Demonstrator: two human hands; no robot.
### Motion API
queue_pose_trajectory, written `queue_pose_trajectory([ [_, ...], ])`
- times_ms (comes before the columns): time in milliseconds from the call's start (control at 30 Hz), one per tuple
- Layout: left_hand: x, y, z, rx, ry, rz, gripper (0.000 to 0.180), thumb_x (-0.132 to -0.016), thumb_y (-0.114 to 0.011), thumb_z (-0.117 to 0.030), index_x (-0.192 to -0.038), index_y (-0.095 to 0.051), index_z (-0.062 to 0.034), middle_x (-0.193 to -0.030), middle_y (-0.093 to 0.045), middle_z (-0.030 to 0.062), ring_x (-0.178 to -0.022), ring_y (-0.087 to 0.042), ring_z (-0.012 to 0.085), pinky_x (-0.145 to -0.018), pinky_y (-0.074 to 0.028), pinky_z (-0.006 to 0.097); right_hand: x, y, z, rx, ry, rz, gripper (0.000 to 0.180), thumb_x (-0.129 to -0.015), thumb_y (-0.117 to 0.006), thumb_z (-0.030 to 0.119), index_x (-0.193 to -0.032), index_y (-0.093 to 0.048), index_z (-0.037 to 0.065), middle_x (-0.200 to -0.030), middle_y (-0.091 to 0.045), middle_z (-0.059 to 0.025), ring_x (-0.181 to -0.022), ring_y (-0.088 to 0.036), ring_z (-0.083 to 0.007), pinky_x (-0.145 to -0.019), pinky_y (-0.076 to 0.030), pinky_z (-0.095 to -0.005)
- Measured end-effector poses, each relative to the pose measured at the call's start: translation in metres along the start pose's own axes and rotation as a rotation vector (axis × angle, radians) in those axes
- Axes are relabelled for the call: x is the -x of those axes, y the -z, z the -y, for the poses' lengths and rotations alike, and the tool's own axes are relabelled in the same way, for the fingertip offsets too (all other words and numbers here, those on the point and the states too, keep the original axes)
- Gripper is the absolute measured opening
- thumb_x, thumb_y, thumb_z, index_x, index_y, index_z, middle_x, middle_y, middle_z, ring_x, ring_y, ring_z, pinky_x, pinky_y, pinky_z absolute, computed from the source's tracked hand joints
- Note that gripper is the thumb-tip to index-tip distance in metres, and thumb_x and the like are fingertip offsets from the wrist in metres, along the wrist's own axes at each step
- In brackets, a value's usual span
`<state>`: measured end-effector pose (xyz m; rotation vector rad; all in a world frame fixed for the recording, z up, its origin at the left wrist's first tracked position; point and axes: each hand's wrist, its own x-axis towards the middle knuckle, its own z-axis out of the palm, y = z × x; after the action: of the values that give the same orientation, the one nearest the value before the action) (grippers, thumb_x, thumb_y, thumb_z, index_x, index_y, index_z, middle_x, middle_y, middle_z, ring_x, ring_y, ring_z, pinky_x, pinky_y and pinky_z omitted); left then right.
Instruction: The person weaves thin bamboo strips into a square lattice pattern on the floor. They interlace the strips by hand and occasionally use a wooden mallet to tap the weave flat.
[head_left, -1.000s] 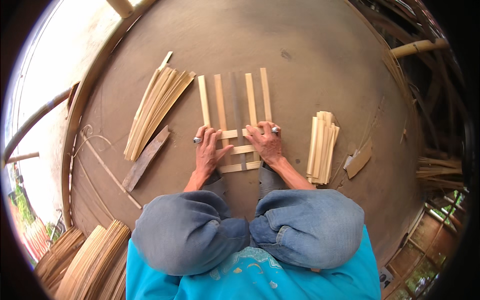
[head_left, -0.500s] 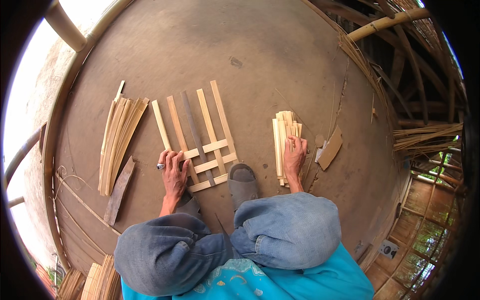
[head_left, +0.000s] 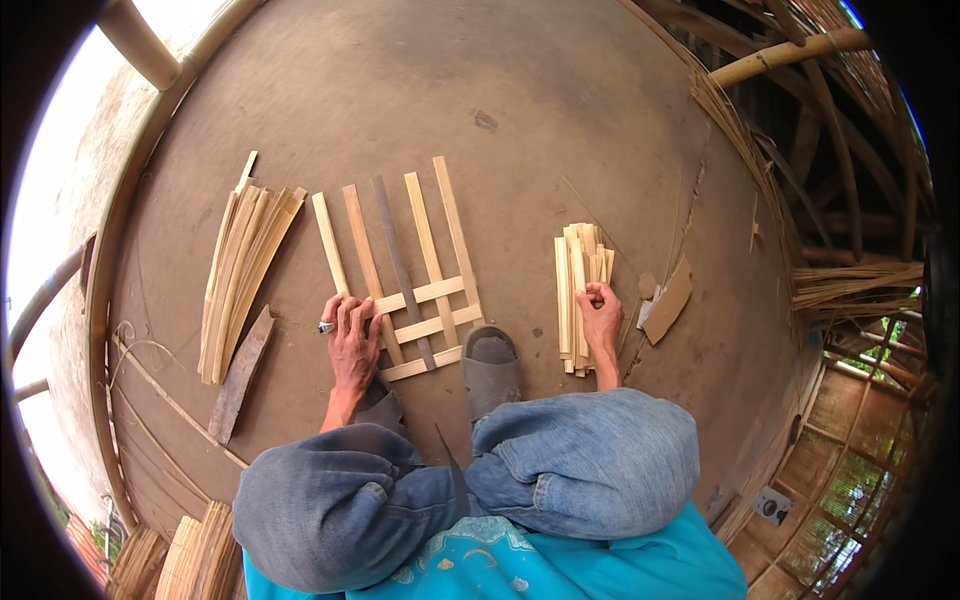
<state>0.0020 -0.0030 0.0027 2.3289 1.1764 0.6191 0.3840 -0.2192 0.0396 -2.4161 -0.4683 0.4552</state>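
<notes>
Head view: the left hand lies flat, fingers spread, pressing the near-left corner of the lattice of bamboo strips on the floor. A sandal pins the lattice's near-right edge. The right hand is closed, pinching a strip at the near end of the slat stack, just right of the lattice. A larger bundle lies left of the left hand.

No packages, labels, signs or screens observed — only one small white square plate, maybe a wall fitting, at lower right; its nature cannot be told.
</notes>
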Motion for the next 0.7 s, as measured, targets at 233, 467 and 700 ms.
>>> queue_pose_trajectory([
  [233,-0.003,0.002,0.001,0.015,-0.022,-0.044,0.026,-0.099,-0.069,-0.006,-0.125,-0.067,-0.0072,-0.124,-0.062,0.0105,-0.133,-0.051,0.0376,-0.11,-0.043,0.05,-0.02,0.01,0.019,-0.613,-0.224,0.204,0.028,-0.099,-0.08,0.02,-0.121,-0.067,0.007,-0.106,-0.076,-0.004,-0.091,-0.07,-0.0107,-0.082,-0.057,-0.0289],
  [467,0.0,0.001,0.004,0.017,-0.009,-0.027,0.029,-0.1,-0.063,-0.001,-0.128,-0.064,-0.0065,-0.127,-0.061,0.0115,-0.136,-0.049,0.0376,-0.114,-0.041,0.049,-0.011,-0.033,0.081,-0.816,-0.315,0.46,0.032,-0.1,-0.079,0.023,-0.125,-0.065,0.008,-0.107,-0.077,-0.0069,-0.097,-0.077,-0.0205,-0.084,-0.062,-0.036],
  [700,-0.004,0.007,0.004,0.093,0.008,-0.088,0.034,-0.097,-0.066,0.0,-0.131,-0.064,-0.0065,-0.131,-0.064,0.0104,-0.134,-0.054,0.0346,-0.115,-0.043,0.05,-0.006,-0.09,0.163,-0.662,-0.061,0.719,0.039,-0.103,-0.072,0.015,-0.138,-0.063,0.001,-0.114,-0.075,-0.0059,-0.103,-0.07,-0.0119,-0.091,-0.059,-0.0323],
])
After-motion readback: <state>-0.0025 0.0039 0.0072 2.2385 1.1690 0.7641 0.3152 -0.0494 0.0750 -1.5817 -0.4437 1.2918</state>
